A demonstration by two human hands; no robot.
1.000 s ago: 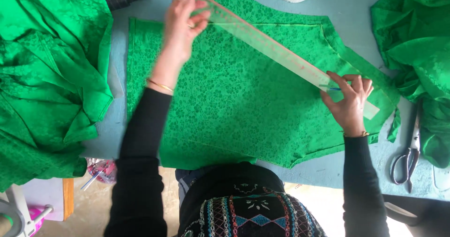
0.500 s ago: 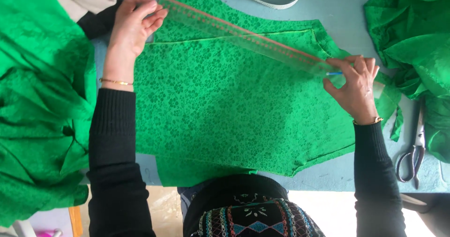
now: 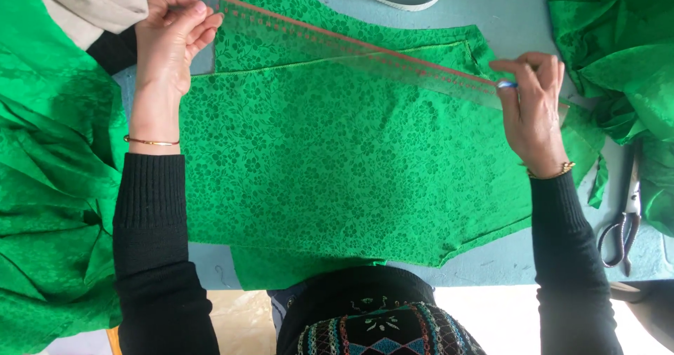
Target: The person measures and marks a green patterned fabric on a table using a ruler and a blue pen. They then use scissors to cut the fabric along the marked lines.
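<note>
At the bench's left edge a heap of green cloth (image 3: 49,186) spills over and crowds the work, with a beige cloth (image 3: 91,1) at the far left corner. The left hand (image 3: 172,39) pinches the far-left end of a long clear ruler (image 3: 351,50), fingers closed on it. The ruler runs slantwise across the flat green panel (image 3: 337,165), which lies mid-bench with its near edge hanging just over the bench's front edge. The right hand (image 3: 533,102) presses the ruler's other end down, fingers curled narrow about a small blue marker (image 3: 507,84); how firmly it is gripped I cannot tell. The likely fault is slip: the ruler is held only at its ends, so its middle could skate on the slick fabric, or the panel could drag under it and skew the line. The heap at left could also tug the panel. Open room is scant; bare bench shows at the far edge and near the front right corner. Scissors (image 3: 621,222) lie by the right edge, beside more green folds (image 3: 625,53), near enough to be knocked off by the right sleeve.
</note>
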